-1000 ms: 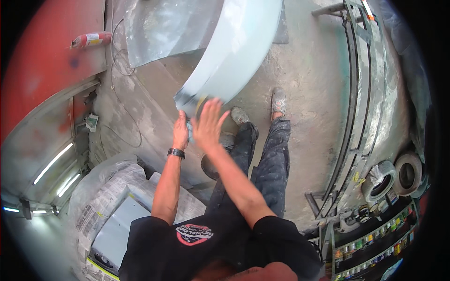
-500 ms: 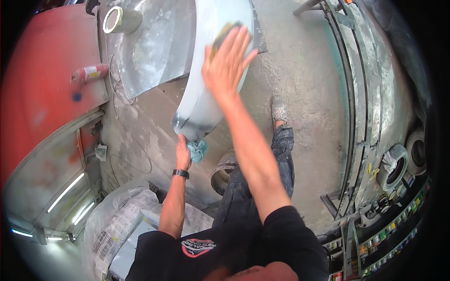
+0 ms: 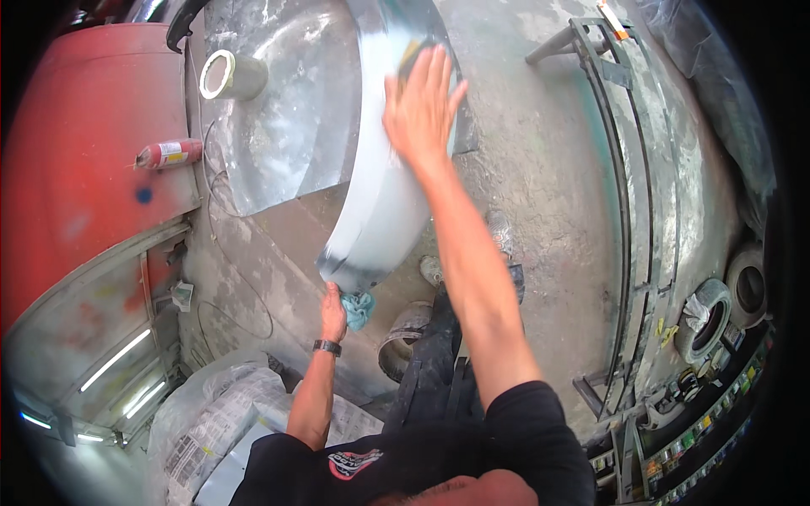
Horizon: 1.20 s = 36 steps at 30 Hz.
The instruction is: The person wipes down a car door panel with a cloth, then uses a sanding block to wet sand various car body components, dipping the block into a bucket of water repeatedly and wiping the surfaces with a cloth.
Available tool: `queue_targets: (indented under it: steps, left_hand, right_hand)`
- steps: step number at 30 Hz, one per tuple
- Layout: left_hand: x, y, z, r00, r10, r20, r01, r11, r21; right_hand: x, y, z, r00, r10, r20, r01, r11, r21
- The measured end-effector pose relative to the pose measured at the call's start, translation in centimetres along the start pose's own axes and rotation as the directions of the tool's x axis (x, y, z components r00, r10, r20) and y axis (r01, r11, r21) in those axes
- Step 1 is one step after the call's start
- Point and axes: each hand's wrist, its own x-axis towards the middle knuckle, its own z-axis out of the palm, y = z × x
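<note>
A long curved grey-white panel (image 3: pixel 371 219) lies lengthwise ahead of me, over a larger bare metal sheet (image 3: pixel 278 143). My right hand (image 3: pixel 423 105) presses flat on its upper part over a yellow-and-dark pad (image 3: pixel 413 52), fingers stretched out. My left hand (image 3: pixel 333 312) is at the panel's darker lower end, fingers closed around that end beside a crumpled light blue cloth (image 3: pixel 359 310); how much cloth it grips is partly hidden.
A pale cylindrical container (image 3: pixel 245 80) stands on the sheet. At left are a red panel (image 3: pixel 93 110), a fire extinguisher (image 3: pixel 169 154) and a cable. A metal rack (image 3: pixel 620 169) and tyres (image 3: pixel 704 325) line the right. A bucket (image 3: pixel 401 337) sits by my legs.
My right hand has travelled from the panel's lower end up to its upper part. My left hand stays at the lower end. The view has shifted, bringing the container into sight.
</note>
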Motion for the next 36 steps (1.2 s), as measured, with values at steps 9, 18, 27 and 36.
queue_targets:
  steps: [9, 18, 27, 36]
  left_hand:
    - [-0.9, 1.9, -0.8, 0.999, -0.038, -0.029, 0.036, 0.998, -0.052]
    - [-0.5, 2.9, -0.4, 0.998, -0.028, -0.053, 0.027, 0.999, -0.02]
    - [-0.4, 1.1, 0.1, 0.998, 0.036, -0.048, -0.031, 0.994, 0.107]
    - [-1.3, 3.2, -0.1, 0.998, 0.01, -0.062, -0.004, 0.995, 0.098]
  right_hand:
    - [0.5, -0.4, 1.1, 0.996, -0.078, 0.037, 0.079, 0.997, -0.02]
    - [-13.2, 0.2, 0.6, 0.952, -0.226, 0.206, 0.234, 0.972, -0.013]
    - [1.3, 1.8, 0.0, 0.975, -0.224, 0.015, 0.224, 0.974, -0.029]
    - [-25.0, 2.1, 0.6, 0.871, -0.361, 0.333, 0.328, 0.932, 0.153]
